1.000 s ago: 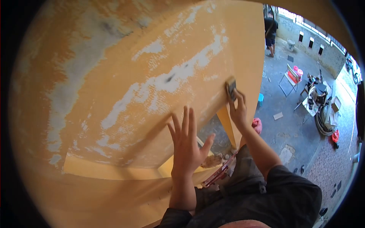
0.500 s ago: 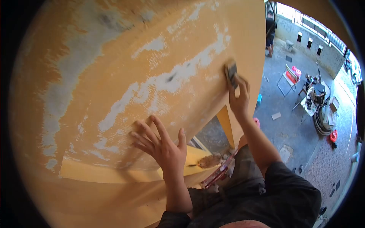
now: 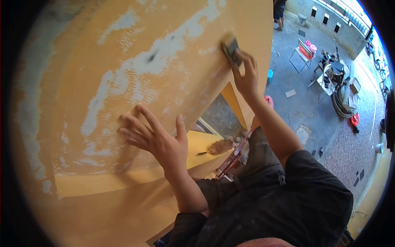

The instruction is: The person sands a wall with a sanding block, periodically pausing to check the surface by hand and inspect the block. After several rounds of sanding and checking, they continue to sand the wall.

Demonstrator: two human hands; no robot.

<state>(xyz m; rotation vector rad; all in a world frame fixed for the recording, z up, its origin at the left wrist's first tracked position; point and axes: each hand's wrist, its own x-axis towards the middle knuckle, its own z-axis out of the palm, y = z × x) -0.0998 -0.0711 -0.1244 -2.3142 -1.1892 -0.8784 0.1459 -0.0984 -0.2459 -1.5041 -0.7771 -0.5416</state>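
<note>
the left hand [image 3: 154, 138] lies flat on the wall [image 3: 103, 53], below and left of the right hand [image 3: 245, 76], which presses a sanding block [image 3: 231, 46] against the wall near its right edge. right of the wall, down on the floor [image 3: 296, 115], a chair [image 3: 302, 51] stands left of a table [image 3: 335, 76].

A folding chair [image 3: 301, 52] stands near a coiled hose [image 3: 340, 109].

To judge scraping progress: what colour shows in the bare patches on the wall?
Whitish-grey bare patches against the yellow-orange painted wall; head view shows them best.
</note>
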